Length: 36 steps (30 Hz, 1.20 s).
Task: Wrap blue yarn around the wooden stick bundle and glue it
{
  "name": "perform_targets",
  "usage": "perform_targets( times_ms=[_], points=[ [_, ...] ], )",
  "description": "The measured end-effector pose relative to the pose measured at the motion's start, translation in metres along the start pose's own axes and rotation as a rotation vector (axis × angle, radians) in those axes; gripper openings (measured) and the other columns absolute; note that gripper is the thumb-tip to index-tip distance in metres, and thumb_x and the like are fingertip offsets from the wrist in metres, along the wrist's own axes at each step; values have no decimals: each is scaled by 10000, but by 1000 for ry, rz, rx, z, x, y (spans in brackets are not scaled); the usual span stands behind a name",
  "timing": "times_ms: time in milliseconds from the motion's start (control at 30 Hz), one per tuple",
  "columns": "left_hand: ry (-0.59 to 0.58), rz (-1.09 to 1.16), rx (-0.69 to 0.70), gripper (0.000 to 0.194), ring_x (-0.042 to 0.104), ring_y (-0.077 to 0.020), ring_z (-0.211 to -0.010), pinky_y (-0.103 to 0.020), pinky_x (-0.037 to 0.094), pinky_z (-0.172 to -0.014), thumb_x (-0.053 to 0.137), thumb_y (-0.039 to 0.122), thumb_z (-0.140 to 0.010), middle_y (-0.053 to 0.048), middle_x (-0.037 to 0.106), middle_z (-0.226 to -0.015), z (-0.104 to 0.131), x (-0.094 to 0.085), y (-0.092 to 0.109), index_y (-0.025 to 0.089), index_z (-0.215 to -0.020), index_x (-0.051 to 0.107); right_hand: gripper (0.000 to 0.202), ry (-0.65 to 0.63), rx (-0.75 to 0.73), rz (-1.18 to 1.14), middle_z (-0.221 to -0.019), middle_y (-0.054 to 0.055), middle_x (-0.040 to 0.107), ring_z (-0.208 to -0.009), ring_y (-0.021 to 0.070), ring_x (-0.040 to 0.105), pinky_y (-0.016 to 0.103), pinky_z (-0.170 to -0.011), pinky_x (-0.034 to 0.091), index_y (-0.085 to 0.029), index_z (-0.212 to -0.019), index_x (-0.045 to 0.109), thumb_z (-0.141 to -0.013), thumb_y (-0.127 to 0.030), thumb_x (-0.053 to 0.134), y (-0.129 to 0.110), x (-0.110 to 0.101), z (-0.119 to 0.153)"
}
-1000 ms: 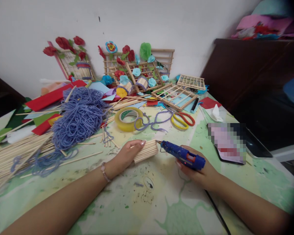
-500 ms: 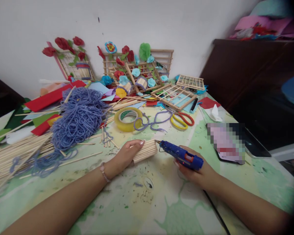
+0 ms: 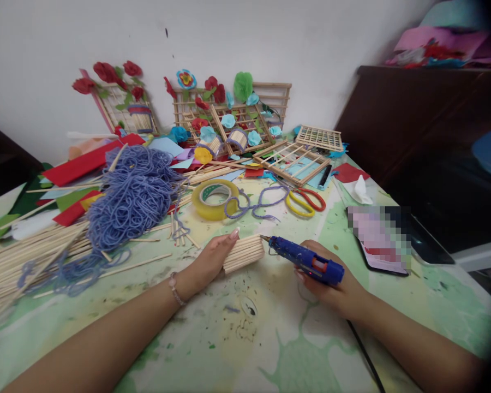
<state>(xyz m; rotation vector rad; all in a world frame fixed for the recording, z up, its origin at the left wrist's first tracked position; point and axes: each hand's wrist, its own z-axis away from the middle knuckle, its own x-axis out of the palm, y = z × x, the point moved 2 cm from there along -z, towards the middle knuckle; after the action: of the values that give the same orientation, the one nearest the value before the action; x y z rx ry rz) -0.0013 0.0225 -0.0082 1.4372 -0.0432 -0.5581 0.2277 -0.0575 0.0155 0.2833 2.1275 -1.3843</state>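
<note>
At the frame's centre, our left hand [image 3: 208, 263] holds the stick bundle [image 3: 245, 254], its sticks already lined up but unbanded where visible, while our right hand [image 3: 340, 297] grasps the glue gun [image 3: 297, 255], nozzle [image 3: 265, 238] at the bundle's upper-right corner, gluing seemingly unfinished.

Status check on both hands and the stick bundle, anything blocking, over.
Left hand holding stick bundle. Right hand gripping blue glue gun, tip at bundle's right end, contact unclear. Nothing blocking the tip; tape roll and scissors lie beyond.
</note>
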Motion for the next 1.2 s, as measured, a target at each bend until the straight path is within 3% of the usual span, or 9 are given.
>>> perform_targets(
  times_ms=[400,500,667,1000,1200],
  points=[
    [-71,-45,28,452,461,-151,-656,-234,422,-581,348,584,-801,-8,490,-664,0,2,7,179,-670,498,117,24,-19,70,-703,12,443,-672,158,435,301,-608,334,-197,-731,437,-831,-194,496,1,1,4],
    [-50,-20,5,457,471,-153,-660,-234,426,-583,362,594,-792,-13,509,-674,0,3,7,177,-671,505,111,-5,-36,121,-695,21,450,-678,168,430,310,-614,335,-192,-718,444,-814,-196,499,-1,3,5],
    [-18,-9,-50,492,497,-163,-653,-242,433,-555,354,611,-783,-28,553,-692,1,2,8,167,-703,551,120,17,12,15,-700,7,447,-657,145,446,285,-597,344,-194,-722,440,-828,-189,497,0,3,4],
    [-25,-22,-14,501,523,-175,-709,-256,459,-620,365,625,-781,-35,564,-731,-2,1,4,167,-708,555,53,13,-31,3,-814,30,526,-737,159,509,295,-651,403,-204,-812,513,-796,-154,517,0,2,2],
    [-24,-76,16,486,529,-175,-732,-248,463,-649,344,599,-805,-30,576,-741,-1,0,6,174,-702,557,43,51,-51,16,-760,25,510,-710,156,498,295,-639,409,-202,-807,510,-813,-160,517,-2,0,1]
  ],
)
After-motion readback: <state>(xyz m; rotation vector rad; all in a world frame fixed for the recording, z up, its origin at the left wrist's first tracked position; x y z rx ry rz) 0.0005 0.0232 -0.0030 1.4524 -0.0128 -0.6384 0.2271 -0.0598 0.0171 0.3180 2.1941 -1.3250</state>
